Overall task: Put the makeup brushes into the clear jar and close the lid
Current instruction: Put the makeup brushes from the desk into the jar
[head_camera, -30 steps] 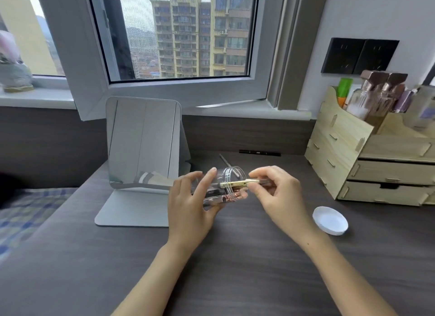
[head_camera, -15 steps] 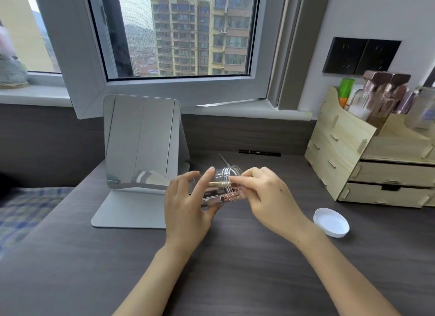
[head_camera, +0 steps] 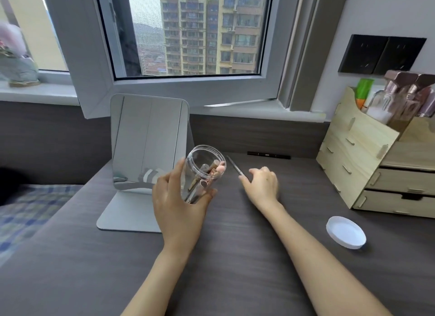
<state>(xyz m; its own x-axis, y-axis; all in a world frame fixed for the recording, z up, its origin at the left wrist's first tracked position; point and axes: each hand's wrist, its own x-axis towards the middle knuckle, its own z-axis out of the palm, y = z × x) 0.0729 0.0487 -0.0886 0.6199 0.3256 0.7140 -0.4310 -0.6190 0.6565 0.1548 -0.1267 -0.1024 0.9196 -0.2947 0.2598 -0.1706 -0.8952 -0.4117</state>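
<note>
On the dark wood-grain counter [head_camera: 235, 268], your left hand [head_camera: 179, 207] grips the light, slick clear plastic jar [head_camera: 204, 172] of brushes, while your right hand [head_camera: 261, 186], fingers loosely curled, touches the thin, stiff grey-handled brush [head_camera: 233, 166]; pinch mid-handle.

left hand [head_camera: 179, 205] raised off the desk, fingers and thumb wrapped in a grip, back of hand to camera. right hand [head_camera: 261, 186] stretched forward, palm down, fingers loosely curled, empty.
</note>
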